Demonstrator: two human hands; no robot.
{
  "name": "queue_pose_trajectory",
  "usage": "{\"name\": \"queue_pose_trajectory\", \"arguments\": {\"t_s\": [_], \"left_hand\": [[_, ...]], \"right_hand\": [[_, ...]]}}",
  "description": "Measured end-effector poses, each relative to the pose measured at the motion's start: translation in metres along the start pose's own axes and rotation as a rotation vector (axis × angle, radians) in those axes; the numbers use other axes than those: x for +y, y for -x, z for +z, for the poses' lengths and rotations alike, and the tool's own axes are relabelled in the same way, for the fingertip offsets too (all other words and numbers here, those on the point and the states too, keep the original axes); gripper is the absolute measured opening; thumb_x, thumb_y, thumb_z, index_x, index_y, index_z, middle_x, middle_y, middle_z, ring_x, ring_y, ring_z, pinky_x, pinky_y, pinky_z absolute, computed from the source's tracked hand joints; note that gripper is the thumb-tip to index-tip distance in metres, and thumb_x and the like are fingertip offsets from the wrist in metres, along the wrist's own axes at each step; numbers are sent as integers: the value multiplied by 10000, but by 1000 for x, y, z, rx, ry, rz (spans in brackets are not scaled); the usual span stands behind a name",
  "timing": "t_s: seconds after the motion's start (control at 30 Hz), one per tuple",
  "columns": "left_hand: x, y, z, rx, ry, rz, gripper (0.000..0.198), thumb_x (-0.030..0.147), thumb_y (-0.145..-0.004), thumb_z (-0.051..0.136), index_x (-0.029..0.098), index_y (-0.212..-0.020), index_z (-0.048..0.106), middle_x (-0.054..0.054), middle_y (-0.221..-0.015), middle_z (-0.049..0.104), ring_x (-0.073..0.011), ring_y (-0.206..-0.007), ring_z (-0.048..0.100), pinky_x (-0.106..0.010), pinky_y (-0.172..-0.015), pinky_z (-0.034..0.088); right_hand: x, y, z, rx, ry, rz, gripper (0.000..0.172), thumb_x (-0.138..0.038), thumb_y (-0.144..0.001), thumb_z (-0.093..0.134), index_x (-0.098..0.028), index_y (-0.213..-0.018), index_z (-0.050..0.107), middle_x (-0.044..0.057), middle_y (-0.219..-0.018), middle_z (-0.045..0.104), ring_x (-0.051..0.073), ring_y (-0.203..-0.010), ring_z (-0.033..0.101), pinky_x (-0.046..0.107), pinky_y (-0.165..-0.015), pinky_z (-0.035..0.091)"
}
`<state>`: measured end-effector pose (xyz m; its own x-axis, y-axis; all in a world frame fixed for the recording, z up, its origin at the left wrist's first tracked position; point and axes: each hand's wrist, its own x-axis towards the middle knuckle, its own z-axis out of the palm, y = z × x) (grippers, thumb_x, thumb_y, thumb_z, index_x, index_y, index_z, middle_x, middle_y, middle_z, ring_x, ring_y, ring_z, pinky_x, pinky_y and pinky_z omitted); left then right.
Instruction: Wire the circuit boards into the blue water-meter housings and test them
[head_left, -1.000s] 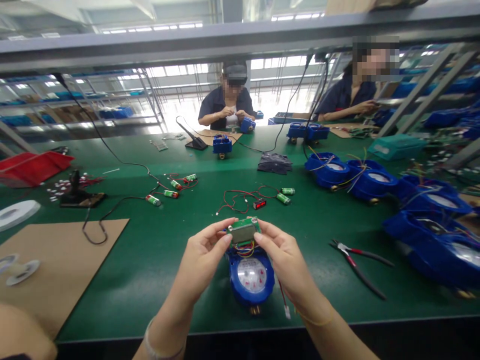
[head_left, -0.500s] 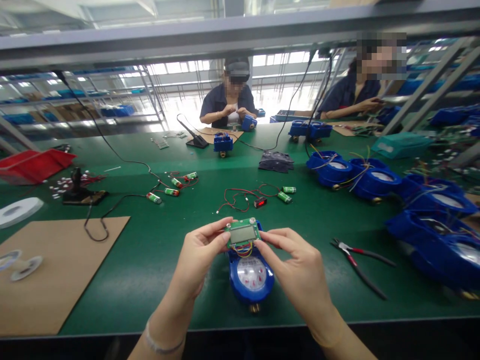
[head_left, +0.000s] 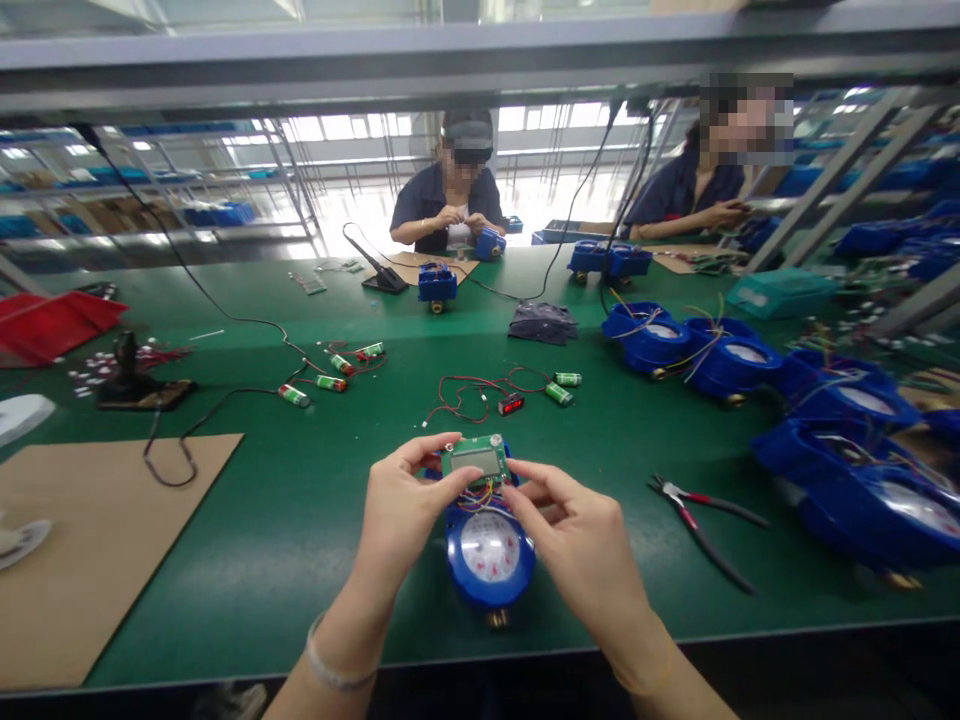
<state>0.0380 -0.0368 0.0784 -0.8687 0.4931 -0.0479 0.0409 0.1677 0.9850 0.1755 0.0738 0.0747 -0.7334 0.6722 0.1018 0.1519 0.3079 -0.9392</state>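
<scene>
A green circuit board with a grey display is held between both hands over the rear part of a blue meter. My left hand grips the board's left side, its thumb lying over the lower part of the display. On the right edge, the fingertips of my right hand pinch the board. Coloured wires run from under the board into the meter, whose round clear dial faces up. A brass fitting sticks out at the meter's near end.
Pliers lie right of my right hand, near several blue meters. Behind the held board are a small red-lit display and green batteries. Brown cardboard lies left. Two people sit across the table.
My left thumb has moved inward across the display. The board sits slightly lower over the meter, and the whole view has shifted a little.
</scene>
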Motion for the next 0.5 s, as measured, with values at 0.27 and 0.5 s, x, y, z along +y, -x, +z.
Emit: {"name": "queue_pose_trajectory", "arguments": {"t_s": [0.27,0.5], "left_hand": [[-7,-6,5,8,-135,34,491,432,-625,841,166,-1028,759,34,-601,553,-128,-559,503,-248,-507,419],[-7,-13,4,30,-388,156,314,322,-597,852,246,-897,798,-75,-895,688,-270,-920,582,-432,-856,477]], "right_hand": [[12,6,-38,-197,203,67,209,-371,-837,676,-241,-993,729,29,-901,745,206,-769,688,327,-696,542],[35,19,-49,-199,116,158,170,-340,-839,657,-218,-957,649,31,-848,709,207,-811,676,333,-759,532]]}}
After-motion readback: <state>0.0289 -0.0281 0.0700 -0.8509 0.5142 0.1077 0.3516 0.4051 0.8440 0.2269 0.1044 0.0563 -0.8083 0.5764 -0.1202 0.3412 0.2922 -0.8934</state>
